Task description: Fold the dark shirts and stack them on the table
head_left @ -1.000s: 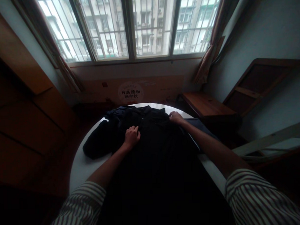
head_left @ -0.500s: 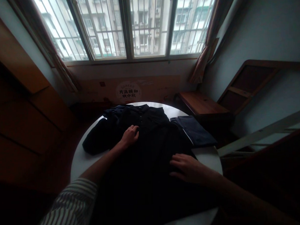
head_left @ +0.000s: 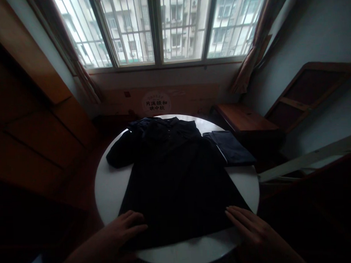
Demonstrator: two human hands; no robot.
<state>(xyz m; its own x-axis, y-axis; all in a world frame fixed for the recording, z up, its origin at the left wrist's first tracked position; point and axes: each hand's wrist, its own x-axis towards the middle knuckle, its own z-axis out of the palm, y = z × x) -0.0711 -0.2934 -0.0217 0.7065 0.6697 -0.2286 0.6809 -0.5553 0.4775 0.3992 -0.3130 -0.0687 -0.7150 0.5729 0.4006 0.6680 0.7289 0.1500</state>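
Observation:
A black shirt [head_left: 177,185] with a collar and a short button placket lies spread on a round white table [head_left: 108,191], collar toward the window and hem toward me. My left hand [head_left: 128,227] rests at the shirt's lower left corner, fingers stretched over the fabric. At the lower right edge lies my right hand [head_left: 247,223], its fingers extended and its fingertips on the cloth. Both hands look open, palms down. The shirt's dark fabric hides fine detail.
A folded dark garment [head_left: 233,148] lies at the table's right, and a bunched dark garment [head_left: 121,150] at its left. Beyond stand a wooden bench [head_left: 246,117] and a barred window [head_left: 160,32]. Wooden cabinets [head_left: 49,132] line the left side.
Both hands have moved toward me, from the middle of the shirt down to its lower corners. The view has shifted slightly, and the shirt's lower part lies flatter and more visible.

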